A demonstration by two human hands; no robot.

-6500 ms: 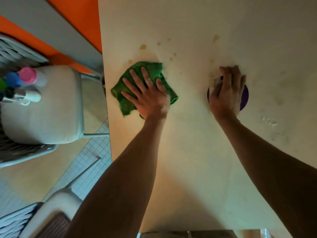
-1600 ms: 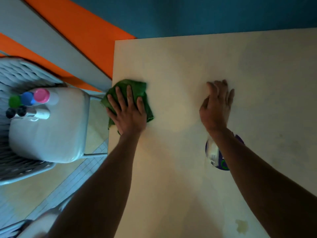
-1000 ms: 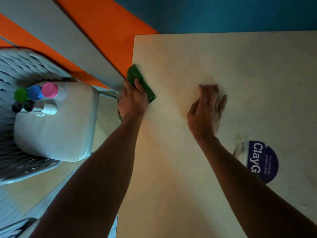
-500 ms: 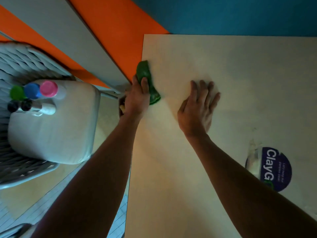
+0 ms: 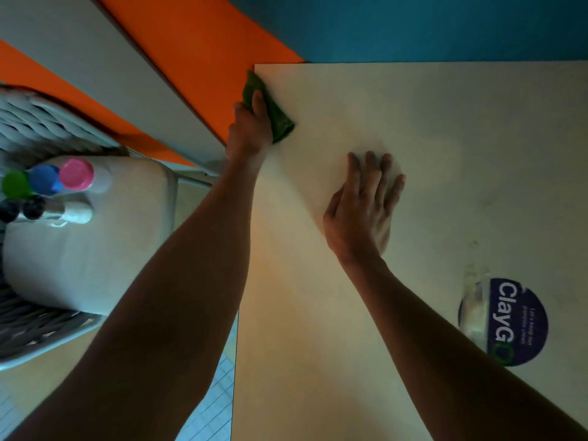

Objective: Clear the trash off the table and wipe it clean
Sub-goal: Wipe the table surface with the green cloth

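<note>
Chair [image 5: 86, 249] with bottles [image 5: 47, 186] sits left of the surface [image 5: 445, 138]. My left hand [image 5: 249, 135] grips the green cloth [image 5: 273, 113], fingers curled round it, at the far left corner edge; it's bunched, dark, half off the edge, so it could slip to the floor. My right hand [image 5: 362, 208] lies flat, fingers straight, slightly apart. Purple round sticker [image 5: 509, 323] sits right.

Teal wall [image 5: 413, 23] ran behind the pale bench [image 5: 461, 138]. Orange and grey panels [image 5: 197, 36] slanted at left. A white cushioned wicker chair [image 5: 86, 259] stood beside it on a tan floor [image 5: 25, 393]; light was dim.
</note>
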